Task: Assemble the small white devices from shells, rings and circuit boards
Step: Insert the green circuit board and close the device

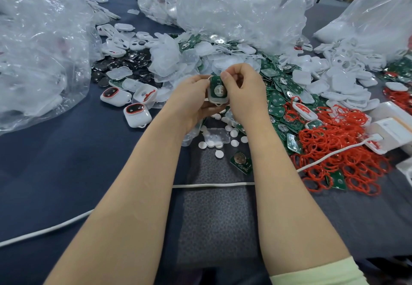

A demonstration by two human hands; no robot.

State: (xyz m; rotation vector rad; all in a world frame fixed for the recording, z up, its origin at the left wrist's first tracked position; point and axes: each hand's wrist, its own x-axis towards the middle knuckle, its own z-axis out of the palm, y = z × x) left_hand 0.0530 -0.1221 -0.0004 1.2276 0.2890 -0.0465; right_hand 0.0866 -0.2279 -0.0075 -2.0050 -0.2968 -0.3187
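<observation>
**One board going into its shell, two devices done, big heaps left**

The left hand (191, 97) holds a white shell (217, 101) above the tabletop (66, 162), its grip curled around the side and bottom of the shell. The right hand (243, 88) has its grip pinched on the top edge of a green circuit board (218, 88). The board lies in the open shell with its round metal battery facing up. I judge that the board is being seated. Whether it is fully in place I cannot tell, and there is no cover on this shell yet.

Little is done so far. Two finished devices (116, 96) with red-rimmed dark windows lie on the tabletop to the left, and beside them is a half-built shell (145, 95) with a red ring in it.

Much is left. A heap of loose boards (278, 97) lies to the right of the hands, and a heap of red rings (334, 146) is nearer the right edge. White shells (330, 84) lie behind these, and clear covers (169, 59) lie beyond the hands. In my judgement the task is at an early stage.

The containers are three large clear plastic bags.
- The left bag (40, 50) holds white parts, too blurred to name.
- The middle bag (223, 1) opens towards the heaps, and its content seems to be pale plastic pieces.
- The right bag (374, 12) holds something white, and I cannot tell what.
</observation>
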